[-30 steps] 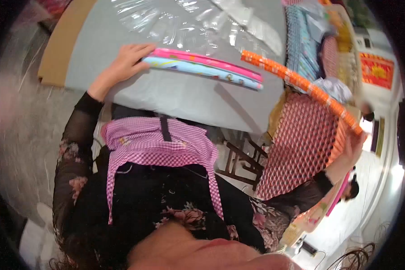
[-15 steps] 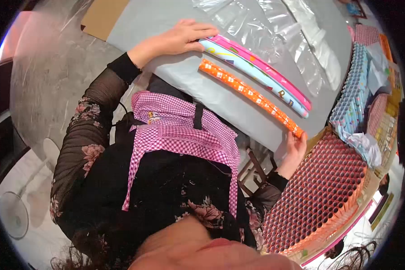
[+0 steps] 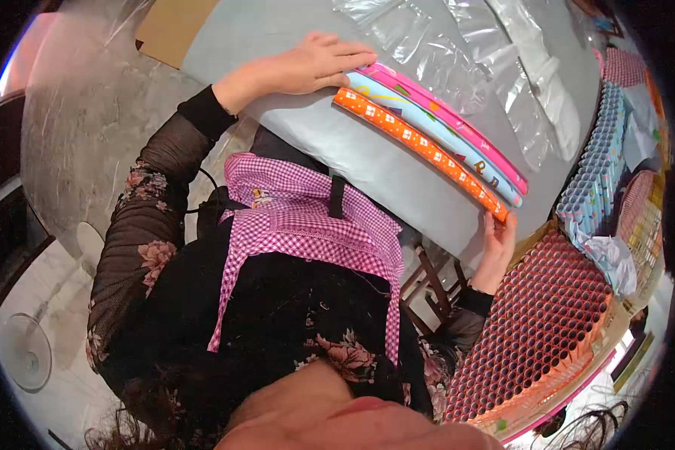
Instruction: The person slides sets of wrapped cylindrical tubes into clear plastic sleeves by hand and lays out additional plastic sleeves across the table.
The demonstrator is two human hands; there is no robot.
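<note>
Three patterned rolls lie side by side on the grey table (image 3: 397,176): a pink roll (image 3: 457,121), a light-blue roll (image 3: 435,133) and, nearest my body, an orange roll (image 3: 424,146). My left hand (image 3: 311,66) is closed round the left ends of the pink and light-blue rolls, fingers at the pink one and thumb beside the blue one. At the orange roll's right end, the fingers of my right hand (image 3: 497,236) pinch its tip. The orange roll lies against or very near the light-blue one.
Clear plastic sheets (image 3: 457,60) are spread beyond the rolls. Right of the table stands a box packed with orange rolls (image 3: 536,322), with packed blue rolls (image 3: 596,165) behind it. Brown cardboard (image 3: 174,30) lies at the upper left. A dark wooden stool (image 3: 427,289) stands below the table edge.
My right hand has brought the orange roll in from the right, over the table, and up beside the light-blue roll. My left hand has stayed at the other two rolls. The view has shifted.
</note>
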